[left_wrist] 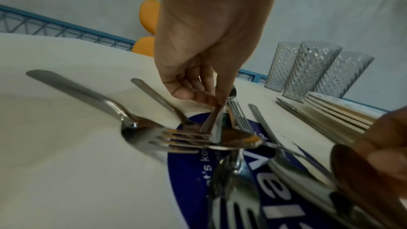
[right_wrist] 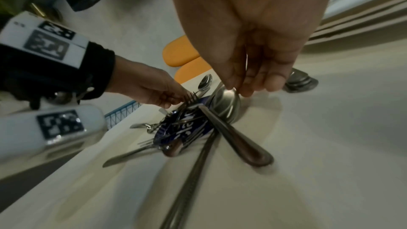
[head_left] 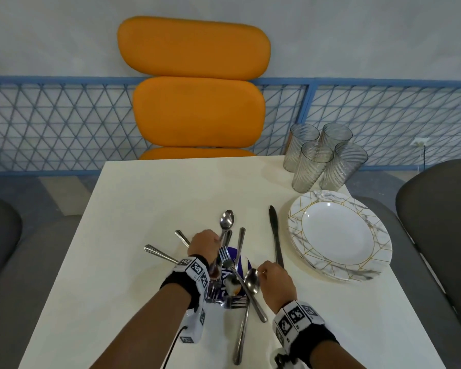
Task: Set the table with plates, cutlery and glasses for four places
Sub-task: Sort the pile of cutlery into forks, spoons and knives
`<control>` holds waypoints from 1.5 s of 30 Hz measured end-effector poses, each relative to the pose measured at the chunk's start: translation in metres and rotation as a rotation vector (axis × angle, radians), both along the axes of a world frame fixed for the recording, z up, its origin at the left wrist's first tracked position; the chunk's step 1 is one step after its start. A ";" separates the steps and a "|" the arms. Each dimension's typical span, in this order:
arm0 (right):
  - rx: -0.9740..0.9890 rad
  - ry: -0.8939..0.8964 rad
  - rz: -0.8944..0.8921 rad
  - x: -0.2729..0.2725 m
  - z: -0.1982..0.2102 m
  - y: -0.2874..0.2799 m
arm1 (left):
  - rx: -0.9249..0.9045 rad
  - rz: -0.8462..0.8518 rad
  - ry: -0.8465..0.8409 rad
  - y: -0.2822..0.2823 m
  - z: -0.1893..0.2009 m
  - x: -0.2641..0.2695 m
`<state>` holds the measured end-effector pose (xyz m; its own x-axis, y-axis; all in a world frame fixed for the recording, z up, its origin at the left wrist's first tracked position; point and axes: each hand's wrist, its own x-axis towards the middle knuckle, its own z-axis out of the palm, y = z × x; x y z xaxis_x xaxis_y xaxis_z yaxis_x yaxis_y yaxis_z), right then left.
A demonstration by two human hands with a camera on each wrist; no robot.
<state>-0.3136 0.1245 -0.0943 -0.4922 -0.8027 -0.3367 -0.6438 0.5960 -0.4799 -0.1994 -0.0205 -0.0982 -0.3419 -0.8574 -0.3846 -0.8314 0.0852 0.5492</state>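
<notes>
A heap of forks and spoons point(head_left: 234, 286) lies mid-table on a round blue logo point(head_left: 241, 262). My left hand point(head_left: 204, 245) pinches the handle of the far spoon point(head_left: 226, 219); the pinch shows in the left wrist view on that handle point(left_wrist: 214, 116). My right hand point(head_left: 274, 275) has its fingertips point(right_wrist: 233, 84) closed on the bowl rim of the near spoon point(right_wrist: 226, 105). A knife point(head_left: 276, 235) lies just right of the heap. Stacked marble-patterned plates point(head_left: 338, 235) sit at the right, with several ribbed glasses point(head_left: 320, 155) behind them.
The white table point(head_left: 144, 209) has bare surface to the left and far side. An orange chair point(head_left: 197, 102) stands at the far edge. Dark chairs point(head_left: 437, 209) flank both sides. A blue mesh fence point(head_left: 51, 123) runs behind.
</notes>
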 end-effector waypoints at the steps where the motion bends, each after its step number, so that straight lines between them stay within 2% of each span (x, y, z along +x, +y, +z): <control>1: 0.028 -0.011 0.002 0.002 -0.001 0.000 | 0.006 -0.014 0.003 -0.001 -0.001 0.002; 3: 0.054 -0.039 -0.005 0.003 -0.002 -0.001 | 0.012 -0.016 0.013 -0.002 -0.003 0.006; 6: -0.007 -0.149 -0.082 0.000 -0.005 -0.003 | 0.011 -0.006 0.023 -0.005 -0.005 0.014; 9: -0.123 -0.260 -0.171 -0.005 0.002 -0.008 | -0.047 0.033 0.156 -0.010 0.001 0.023; 11: -0.216 -0.233 -0.167 -0.008 0.013 -0.014 | -0.065 0.084 0.303 -0.010 0.009 0.032; 15: -0.389 -0.115 -0.084 -0.008 0.041 -0.033 | 0.084 0.113 0.569 0.010 0.021 0.052; 21: -0.617 0.048 0.109 0.015 0.084 -0.060 | 0.220 0.090 0.722 0.042 0.016 0.071; 26: -0.668 -0.043 0.124 0.045 0.092 -0.083 | 0.204 0.128 0.756 0.056 0.034 0.074; 31: -0.626 -0.210 0.079 0.070 0.086 -0.094 | 0.193 0.215 0.809 0.053 0.036 0.095; 35: -0.593 -0.379 -0.004 0.083 0.078 -0.096 | 0.400 0.228 0.949 0.062 0.042 0.112; 39: -0.500 -0.585 -0.113 0.086 0.067 -0.093 | 0.451 0.283 0.936 0.070 0.039 0.119; 41: -0.389 -0.484 -0.091 0.082 0.062 -0.086 | 0.461 0.314 0.916 0.069 0.037 0.123; 44: 0.018 0.020 0.171 0.069 0.054 -0.062 | 0.444 0.344 0.890 0.066 0.037 0.132; 45: 0.155 0.126 0.214 0.065 0.049 -0.053 | 0.438 0.360 0.885 0.064 0.036 0.134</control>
<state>-0.2491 0.0714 -0.0449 -0.3630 -0.8367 -0.4102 -0.8114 0.5002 -0.3023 -0.0652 0.0433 -0.0620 -0.4048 -0.8108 -0.4228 -0.0550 -0.4399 0.8964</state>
